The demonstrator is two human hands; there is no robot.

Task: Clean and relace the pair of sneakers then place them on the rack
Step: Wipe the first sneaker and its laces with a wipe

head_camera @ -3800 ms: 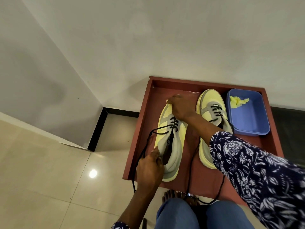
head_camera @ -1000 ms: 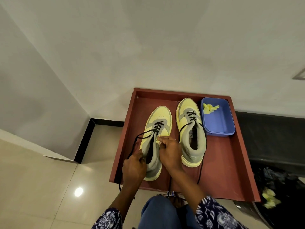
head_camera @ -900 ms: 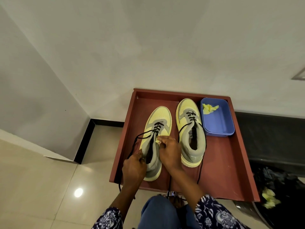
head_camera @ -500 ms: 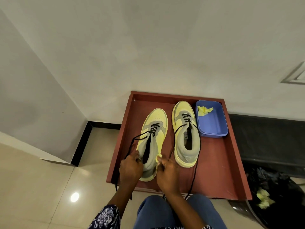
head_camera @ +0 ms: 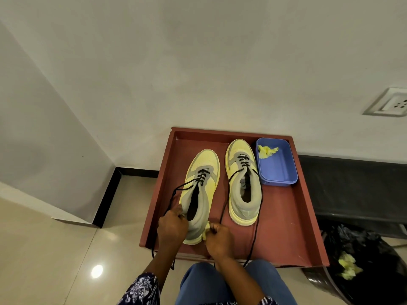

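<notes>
Two yellow and grey sneakers with loose black laces lie side by side on a red-brown tray point(head_camera: 293, 227). My left hand point(head_camera: 171, 227) grips the heel collar of the left sneaker point(head_camera: 201, 183). My right hand point(head_camera: 218, 238) is closed on a small yellow cloth point(head_camera: 207, 230) pressed against the outer heel of that sneaker. The right sneaker point(head_camera: 243, 183) stands untouched beside it, its laces trailing over the tray's front edge.
A blue tub point(head_camera: 277, 166) holding a crumpled yellow wipe sits at the tray's back right. A black-lined bin point(head_camera: 363, 267) with yellow scraps stands to the right. White walls, a corner column and a wall socket point(head_camera: 389, 104) surround the beige tiled floor.
My right hand has slid with the cloth from the left sneaker's toe, past its lace area, down to the heel. My left hand has stayed on the heel collar.
</notes>
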